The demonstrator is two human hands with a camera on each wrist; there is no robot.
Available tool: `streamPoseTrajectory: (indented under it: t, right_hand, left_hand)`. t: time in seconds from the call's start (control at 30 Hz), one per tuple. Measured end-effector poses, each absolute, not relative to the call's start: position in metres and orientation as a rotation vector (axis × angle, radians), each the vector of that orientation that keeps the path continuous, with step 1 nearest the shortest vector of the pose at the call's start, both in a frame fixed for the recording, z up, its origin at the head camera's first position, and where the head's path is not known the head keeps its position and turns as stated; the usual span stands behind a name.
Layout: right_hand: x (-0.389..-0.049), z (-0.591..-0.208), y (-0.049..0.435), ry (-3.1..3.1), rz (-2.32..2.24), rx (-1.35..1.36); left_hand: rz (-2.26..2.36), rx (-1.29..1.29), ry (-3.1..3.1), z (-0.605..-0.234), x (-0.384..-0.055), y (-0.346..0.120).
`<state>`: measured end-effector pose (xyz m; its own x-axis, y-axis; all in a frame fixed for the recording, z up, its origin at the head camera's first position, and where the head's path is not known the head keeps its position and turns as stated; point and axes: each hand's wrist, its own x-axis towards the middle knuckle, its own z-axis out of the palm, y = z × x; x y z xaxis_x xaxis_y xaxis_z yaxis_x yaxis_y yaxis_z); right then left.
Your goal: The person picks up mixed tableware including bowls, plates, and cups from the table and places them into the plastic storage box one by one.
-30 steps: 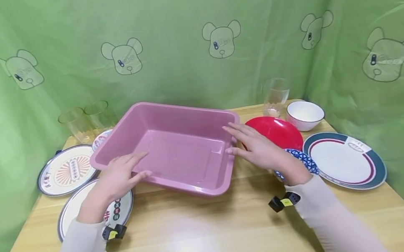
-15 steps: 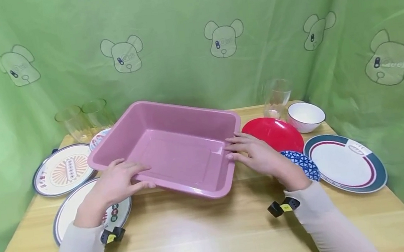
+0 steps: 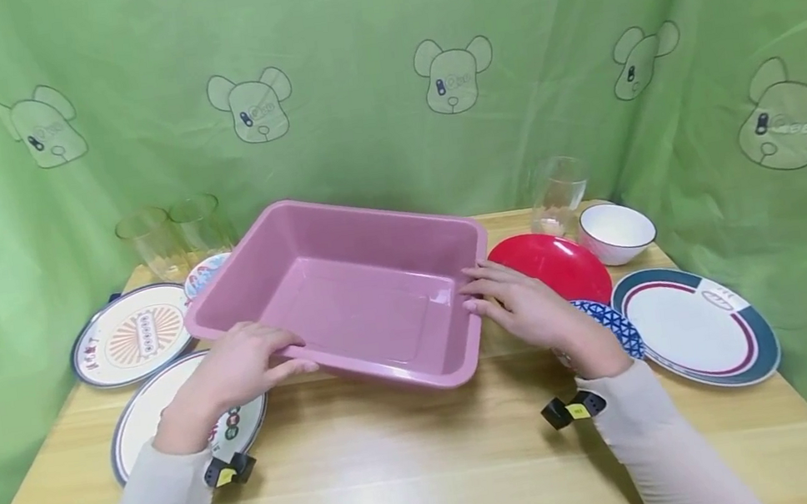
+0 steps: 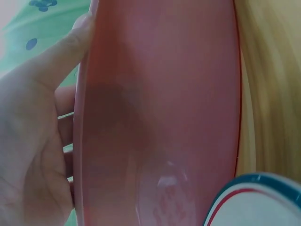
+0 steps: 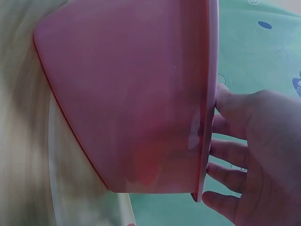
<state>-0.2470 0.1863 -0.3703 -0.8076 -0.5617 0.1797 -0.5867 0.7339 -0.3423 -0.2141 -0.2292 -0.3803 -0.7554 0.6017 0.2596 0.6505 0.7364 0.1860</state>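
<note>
A pink plastic basin [image 3: 357, 308] stands at an angle on the table, its inside bare. At the near left, my left hand [image 3: 236, 369] grips the rim, fingers curled over into the basin and thumb outside. In the left wrist view, the left hand [image 4: 37, 136] has its thumb against the rim, its fingertips hidden behind it. My right hand [image 3: 527, 304] holds the right rim with its fingers bent over the edge. From the right wrist, the right hand [image 5: 258, 150] shows its thumb touching the rim and several fingers alongside, partly behind it.
Left of the basin lie two printed plates [image 3: 130, 336] [image 3: 138, 427], a small dish [image 3: 204, 274] and two yellowish glasses [image 3: 153, 245]. Right are a red plate [image 3: 552, 267], a blue-patterned dish [image 3: 620, 326], a green-rimmed plate [image 3: 685, 327], a white bowl [image 3: 616, 230] and a clear glass [image 3: 559, 195].
My right hand's fingers have lowered and bent over the right rim. The left hand's fingers have curled more closely over the near rim. The basin has stayed about where it was.
</note>
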Motion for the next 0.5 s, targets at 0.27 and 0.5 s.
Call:
streamPoseTrajectory:
  t: [0.27, 0.5]
  right_hand:
    - [-0.251, -0.372, 0.193, -2.889, 0.567, 0.879]
    - [-0.245, -0.363, 0.192, -2.959, 0.542, 0.757]
  left_hand:
    - [-0.452, -1.019, -2.716, -0.380, -0.212, -0.223]
    - [-0.536, -0.861, -2.744, -0.373, -0.212, -0.234]
